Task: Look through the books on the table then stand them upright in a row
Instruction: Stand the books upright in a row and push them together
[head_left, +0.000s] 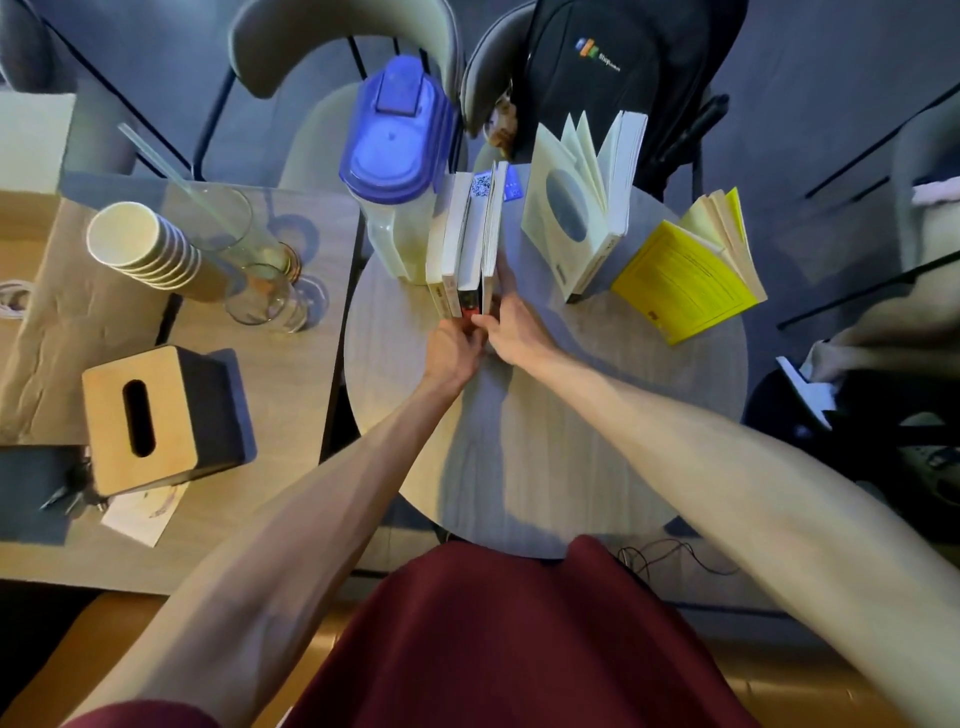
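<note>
Four books stand upright in a row (467, 244) on the round table (571, 441), leaning against the blue-lidded pitcher (395, 156). Both hands meet at the near spines. The left hand (454, 351) curls its fingers round the spine ends. The right hand (511, 332) runs a finger along the outer cover and seems to pinch that side, though the fingers overlap too much to be sure. To finish this well, squeeze the row snug toward the pitcher and level the spines before letting go. The white book (582, 218) and yellow book (685, 275) stand fanned open, well apart, and need closing and adding next
</note>
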